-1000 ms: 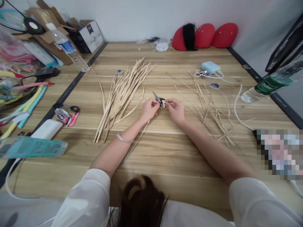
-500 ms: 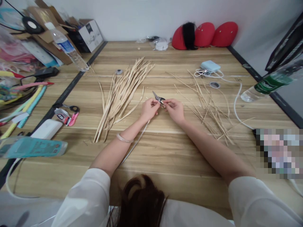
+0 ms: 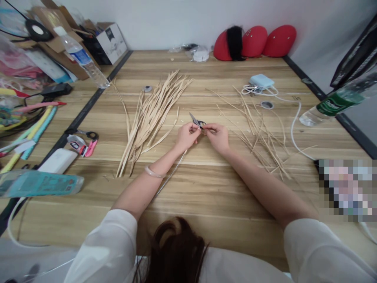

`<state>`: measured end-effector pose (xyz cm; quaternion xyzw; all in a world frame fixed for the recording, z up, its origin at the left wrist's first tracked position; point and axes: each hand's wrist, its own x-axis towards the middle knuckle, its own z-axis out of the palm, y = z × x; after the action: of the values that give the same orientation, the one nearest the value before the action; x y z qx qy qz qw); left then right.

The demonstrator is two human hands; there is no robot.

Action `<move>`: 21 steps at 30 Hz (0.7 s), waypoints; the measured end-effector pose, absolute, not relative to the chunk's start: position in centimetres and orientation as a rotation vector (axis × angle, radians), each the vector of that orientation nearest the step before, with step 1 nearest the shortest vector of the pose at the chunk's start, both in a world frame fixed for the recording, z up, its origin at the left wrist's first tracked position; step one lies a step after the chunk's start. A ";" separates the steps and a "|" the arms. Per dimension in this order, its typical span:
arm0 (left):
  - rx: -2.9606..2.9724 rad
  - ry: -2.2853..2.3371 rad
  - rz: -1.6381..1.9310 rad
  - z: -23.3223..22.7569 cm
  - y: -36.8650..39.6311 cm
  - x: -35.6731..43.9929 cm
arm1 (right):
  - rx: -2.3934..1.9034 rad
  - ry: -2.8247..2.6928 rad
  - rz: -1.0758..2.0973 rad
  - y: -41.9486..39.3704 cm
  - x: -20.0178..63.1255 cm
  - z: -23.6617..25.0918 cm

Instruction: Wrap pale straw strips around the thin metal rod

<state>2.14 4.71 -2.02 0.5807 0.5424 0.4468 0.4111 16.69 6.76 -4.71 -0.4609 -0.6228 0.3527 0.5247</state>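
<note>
My left hand (image 3: 187,135) is closed in a pinch around a thin grey wire (image 3: 171,175), which trails back from under the palm toward the table's front. Close beside it, the fingertips of my right hand (image 3: 217,137) are pressed together near the wire's far end. Whatever lies in that right pinch is too small to make out. Just beyond both hands are small scissors (image 3: 194,118), blades pointing up and left, their dark handles partly covered by my fingers. To the left lies a bundle of pale, flat dried strips (image 3: 154,110); thinner loose strips (image 3: 259,133) are scattered on the right.
At left are black-handled scissors (image 3: 91,135), a white power bank (image 3: 60,160), a teal tube (image 3: 44,184) and a water bottle (image 3: 85,63). At right stand a pale blue charger (image 3: 261,81) with its cable and a green-labelled bottle (image 3: 332,103). Red caps (image 3: 255,42) line the back.
Both hands stay nearly in place, with slight finger movement. A pale bit that showed at the right fingertips is now less visible. The wire's near end has shifted slightly forward.
</note>
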 end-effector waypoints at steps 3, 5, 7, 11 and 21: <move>1.477 1.349 1.119 -2.0 4.6 2.2 | -1.128 -1.511 0.849 6.7 16.7 -4.5; 1.487 1.338 1.119 -2.0 4.5 2.2 | -1.147 -1.512 0.845 6.6 16.7 -4.3; 1.497 1.330 1.115 -2.0 4.5 2.2 | -1.165 -1.511 0.842 6.4 16.6 -4.1; 1.501 1.310 1.113 -2.1 4.4 2.2 | -1.170 -1.557 0.812 6.3 16.7 -3.9; 1.481 1.277 1.106 -1.9 4.4 2.4 | -1.185 -1.711 0.738 6.3 16.8 -3.8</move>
<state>2.39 4.44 -1.94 0.5943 0.5123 0.4440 0.4328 16.83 6.30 -3.81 -0.4793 -0.6918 0.2984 0.4501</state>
